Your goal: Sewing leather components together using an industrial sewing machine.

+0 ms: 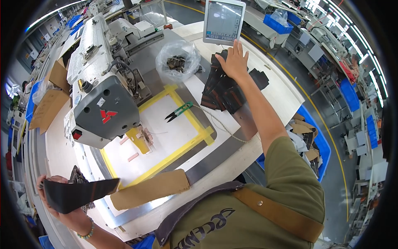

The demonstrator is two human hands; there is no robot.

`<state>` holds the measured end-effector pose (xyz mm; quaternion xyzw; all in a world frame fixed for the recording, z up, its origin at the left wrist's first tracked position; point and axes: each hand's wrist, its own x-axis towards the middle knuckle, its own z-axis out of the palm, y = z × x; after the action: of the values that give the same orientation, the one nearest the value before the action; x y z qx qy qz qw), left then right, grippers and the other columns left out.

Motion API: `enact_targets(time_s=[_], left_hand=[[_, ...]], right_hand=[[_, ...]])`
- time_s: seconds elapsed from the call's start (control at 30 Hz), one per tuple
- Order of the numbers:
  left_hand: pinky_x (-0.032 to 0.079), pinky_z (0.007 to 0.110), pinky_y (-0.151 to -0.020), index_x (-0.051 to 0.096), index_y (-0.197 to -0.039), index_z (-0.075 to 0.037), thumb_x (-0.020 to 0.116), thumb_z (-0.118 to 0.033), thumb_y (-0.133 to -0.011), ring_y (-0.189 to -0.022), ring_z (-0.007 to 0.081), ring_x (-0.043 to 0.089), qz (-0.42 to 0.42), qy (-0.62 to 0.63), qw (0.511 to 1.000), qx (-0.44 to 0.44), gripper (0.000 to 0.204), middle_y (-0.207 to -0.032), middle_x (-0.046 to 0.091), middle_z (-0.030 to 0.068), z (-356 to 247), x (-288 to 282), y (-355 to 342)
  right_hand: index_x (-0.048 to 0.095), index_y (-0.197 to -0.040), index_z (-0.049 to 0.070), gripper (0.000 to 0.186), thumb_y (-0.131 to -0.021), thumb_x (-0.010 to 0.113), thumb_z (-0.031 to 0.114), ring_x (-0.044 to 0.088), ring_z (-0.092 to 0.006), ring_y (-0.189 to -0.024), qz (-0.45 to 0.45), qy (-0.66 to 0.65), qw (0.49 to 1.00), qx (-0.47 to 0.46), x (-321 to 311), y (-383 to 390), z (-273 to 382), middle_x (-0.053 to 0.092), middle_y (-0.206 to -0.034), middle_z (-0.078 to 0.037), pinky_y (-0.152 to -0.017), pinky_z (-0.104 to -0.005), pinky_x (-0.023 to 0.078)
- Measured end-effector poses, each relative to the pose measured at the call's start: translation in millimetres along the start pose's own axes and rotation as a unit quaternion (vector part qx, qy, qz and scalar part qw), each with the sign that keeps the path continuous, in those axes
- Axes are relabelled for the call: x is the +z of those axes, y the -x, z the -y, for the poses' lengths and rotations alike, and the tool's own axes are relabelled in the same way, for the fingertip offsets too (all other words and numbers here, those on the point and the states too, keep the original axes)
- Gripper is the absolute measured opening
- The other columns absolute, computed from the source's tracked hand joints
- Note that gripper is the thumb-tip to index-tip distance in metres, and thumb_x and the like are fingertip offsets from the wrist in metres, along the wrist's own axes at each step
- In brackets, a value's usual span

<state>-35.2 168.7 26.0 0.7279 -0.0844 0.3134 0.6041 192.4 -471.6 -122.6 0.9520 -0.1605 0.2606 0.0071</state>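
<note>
Your left grip (72,218) clasps a black panel (76,195), apparently to leave the sewing machine (103,112) ahead clear; your right grip (236,64) splays toward the screen (224,20) just beyond, likely to tap it.

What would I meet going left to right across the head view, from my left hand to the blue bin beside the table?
Left hand, sewing machine head, clear plastic bag, screen, blue bin.
</note>
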Motion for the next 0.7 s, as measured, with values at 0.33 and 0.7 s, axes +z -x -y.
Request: enact_targets(time_s=[0.33,0.7], left_hand=[[0.045,0.032,-0.098,0.052,-0.149,0.004,0.054,-0.024,-0.107,-0.104,0.0188,0.056,0.012,0.005,0.997,0.075,0.051,-0.103,0.059,0.0081,-16.7,2.8,-15.1],[0.052,0.025,-0.081,0.057,-0.115,-0.013,0.089,-0.02,-0.094,-0.086,0.0187,0.073,0.463,0.414,0.779,0.086,0.038,-0.075,0.078,0.0028,-58.8,95.1,-50.7]], right_hand=[[0.067,-0.137,-0.003,0.069,-0.107,0.059,0.059,0.027,-0.0415,-0.165,-0.093,-0.015,0.995,-0.026,-5.5,8.5,12.6,0.04,-0.171,-0.026,-0.126,-0.0727,0.025],[0.071,-0.121,0.005,0.032,-0.109,0.067,0.034,0.062,-0.0269,-0.126,0.091,-0.74,0.608,-0.274,-175.1,154.9,227.6,0.05,-0.148,-0.019,-0.109,-0.0389,0.049]])
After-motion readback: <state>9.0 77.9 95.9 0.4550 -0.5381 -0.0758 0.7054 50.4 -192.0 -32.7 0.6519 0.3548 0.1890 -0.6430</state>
